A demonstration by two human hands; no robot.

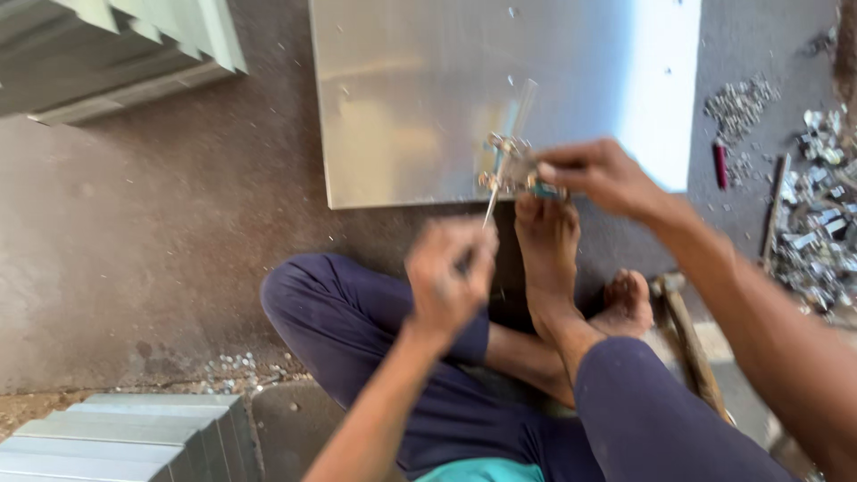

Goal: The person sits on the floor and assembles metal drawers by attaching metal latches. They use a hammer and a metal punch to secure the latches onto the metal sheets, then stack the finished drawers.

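Note:
I sit on the floor with a shiny metal sheet (411,98) lying in front of me. My right hand (600,174) pinches a small metal latch fitting (509,168) at the sheet's near edge, just above my bare foot (549,259). My left hand (446,277) is closed around a thin screwdriver (489,210), its shaft pointing up toward the fitting. The left hand is blurred with motion.
Stacks of folded metal sheets lie at the top left (125,45) and bottom left (125,437). A heap of small metal parts (817,223) and a red tube (720,165) are on the right. A wooden-handled tool (692,344) lies by my right leg.

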